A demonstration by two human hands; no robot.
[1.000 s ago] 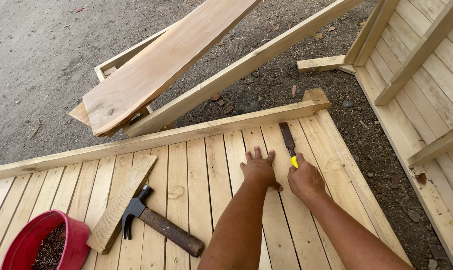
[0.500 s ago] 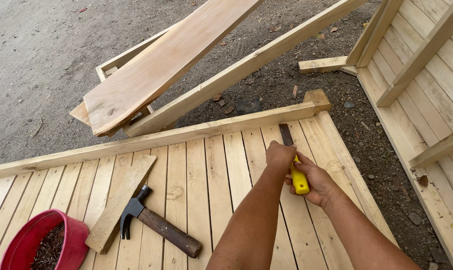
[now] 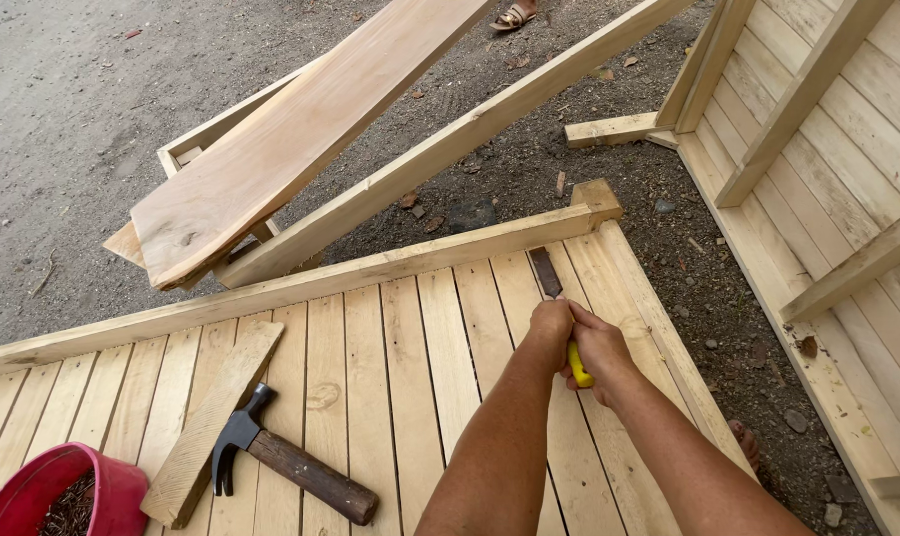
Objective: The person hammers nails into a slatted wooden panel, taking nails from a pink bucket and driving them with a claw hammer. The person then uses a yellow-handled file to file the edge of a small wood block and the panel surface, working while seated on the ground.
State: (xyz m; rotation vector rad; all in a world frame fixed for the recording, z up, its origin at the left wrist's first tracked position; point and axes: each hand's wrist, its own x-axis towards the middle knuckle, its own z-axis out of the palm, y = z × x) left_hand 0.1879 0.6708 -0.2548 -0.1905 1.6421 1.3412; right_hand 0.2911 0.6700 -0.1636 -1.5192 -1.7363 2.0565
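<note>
**Technician A:** Where was the chisel, and how was it held?

**Technician B:** It lay near the far right corner of the slatted wooden panel, its dark blade flat on a slat and pointing at the far edge rail. The right hand was closed around the yellow handle. The left hand was closed over the tool just ahead of it, touching the right.

**Technician A:** Handling properties?

**Technician B:** The chisel appeared stiff and light, a steel blade with a smooth moulded handle that could slip in a damp palm. The handle was judged the correct holding point; the blade edge was not. The panel looked rigid and heavy.

**Technician A:** Other items?

**Technician B:** A claw hammer lay beside a loose board towards the near left, with a red bucket at the near left corner.
</note>
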